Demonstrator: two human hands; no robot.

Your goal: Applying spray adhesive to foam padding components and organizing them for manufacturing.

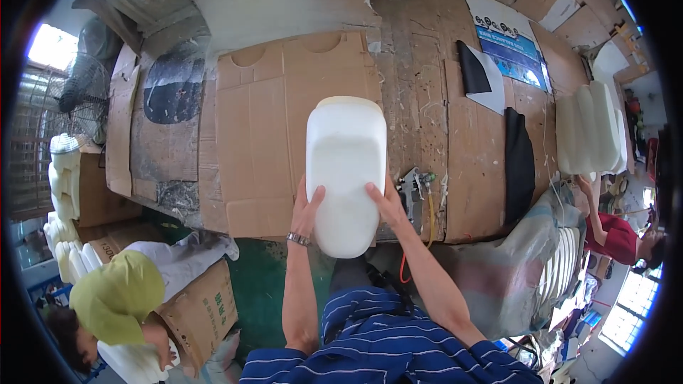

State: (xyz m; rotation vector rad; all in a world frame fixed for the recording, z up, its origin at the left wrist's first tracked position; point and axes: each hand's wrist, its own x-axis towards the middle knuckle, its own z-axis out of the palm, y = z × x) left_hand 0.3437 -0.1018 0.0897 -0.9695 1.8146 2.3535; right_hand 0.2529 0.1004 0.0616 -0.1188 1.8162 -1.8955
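My two hands are clamped on one long white foam piece (346, 171), pressed in from opposite sides, so they stand apart by the width of it. My left hand (306, 213) grips the left edge, thumb laid on the upper face and pointing inward; the fingers go down the side and out of sight. My right hand (386, 205) mirrors it on the right edge, thumb also on top (how far the fingers of either hand curl underneath, I can't tell). Both grips sit below the middle of the piece, so its broader end reaches out beyond my hands and its rounded narrower end comes back between my wrists toward my body.

My forearms come up from below, slanting inward to the piece, elbows wider than the hands; a wristwatch (298, 240) circles my left wrist. Beyond my hands and to their left spreads a creased cardboard sheet (260, 142). Just right of my right hand lies a metal tool (408, 186), with a yellow hose (432, 217) beside it. Farther right are a black strip (519, 163) and, well apart, a stack of pale foam pieces (587, 128).
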